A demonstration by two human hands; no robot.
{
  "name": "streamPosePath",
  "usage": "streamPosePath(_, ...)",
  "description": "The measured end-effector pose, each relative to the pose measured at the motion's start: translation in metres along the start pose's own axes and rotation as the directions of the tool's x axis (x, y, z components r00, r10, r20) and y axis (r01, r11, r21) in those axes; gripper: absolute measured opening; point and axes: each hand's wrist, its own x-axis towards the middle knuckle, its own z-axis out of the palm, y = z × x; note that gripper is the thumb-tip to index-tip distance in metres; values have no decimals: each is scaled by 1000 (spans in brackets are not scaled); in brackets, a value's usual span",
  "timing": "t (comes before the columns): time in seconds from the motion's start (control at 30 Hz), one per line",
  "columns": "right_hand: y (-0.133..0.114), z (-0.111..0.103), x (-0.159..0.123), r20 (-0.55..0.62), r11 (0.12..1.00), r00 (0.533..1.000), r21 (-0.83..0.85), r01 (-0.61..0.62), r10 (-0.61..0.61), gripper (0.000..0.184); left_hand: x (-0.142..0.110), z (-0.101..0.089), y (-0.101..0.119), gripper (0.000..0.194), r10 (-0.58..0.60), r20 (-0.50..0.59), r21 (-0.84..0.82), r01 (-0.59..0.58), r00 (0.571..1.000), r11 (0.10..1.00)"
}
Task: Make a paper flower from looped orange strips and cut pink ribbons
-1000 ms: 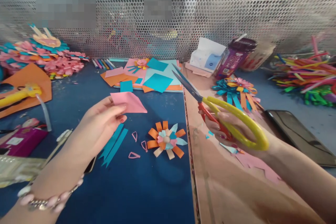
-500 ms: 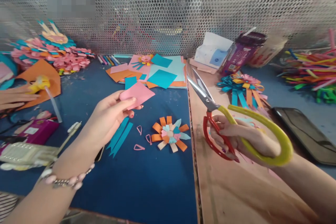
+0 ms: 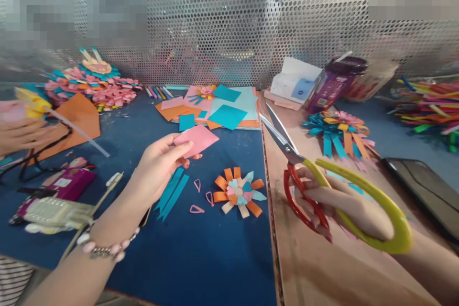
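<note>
Between the thumb and fingers of my left hand [image 3: 163, 165] is a pink square of paper [image 3: 197, 141], held above the blue tabletop. My right hand [image 3: 340, 198] grips large scissors [image 3: 308, 165] with one red and one yellow handle. The blades stand partly apart, pointing up and left, away from the paper. Under my left hand lie teal paper strips [image 3: 175, 193] with notched ends. Small pink paper loops [image 3: 196, 209] rest beside them. A paper flower [image 3: 239, 192] with orange, cream and light blue petals lies between my hands.
Behind, colored paper sheets [image 3: 234, 100] are stacked near markers [image 3: 159, 92]. A ribbon rosette [image 3: 337, 129], a purple cup [image 3: 333, 83] and a phone [image 3: 423, 191] sit right. At left, another person's hand [image 3: 21, 129] holds a yellow paper flower near a purple box [image 3: 71, 184].
The view has shifted slightly, so the table's contents appear further right and lower. The other person's hand has raised the yellow flower. My hands keep their holds on the paper and scissors.
</note>
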Motion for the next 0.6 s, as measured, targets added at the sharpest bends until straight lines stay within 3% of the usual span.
streamPosePath(0.07,0,1,0,7,1000,1000,9,7,-7,16,1,-2,0,23,48,-20,109,-46,999,993)
streamPosePath(0.13,-3,2,-1,5,1000,1000,9,26,-26,16,4,-5,-2,24,114,-12,321,-105,993,941)
streamPosePath(0.23,-8,3,0,22,999,999,-30,33,-33,17,9,-11,-7,28,160,18,642,-135,987,755)
streamPosePath(0.3,-10,3,1,25,997,999,-75,25,-23,19,14,-15,-10,36,174,5,756,-118,985,644)
streamPosePath(0.4,-12,5,2,-27,992,1000,-128,6,-10,21,21,-21,-12,44,179,3,809,-108,984,578)
streamPosePath(0.6,-12,14,-4,-65,974,998,-222,-34,20,23,25,-25,-14,39,149,75,805,-148,986,574)
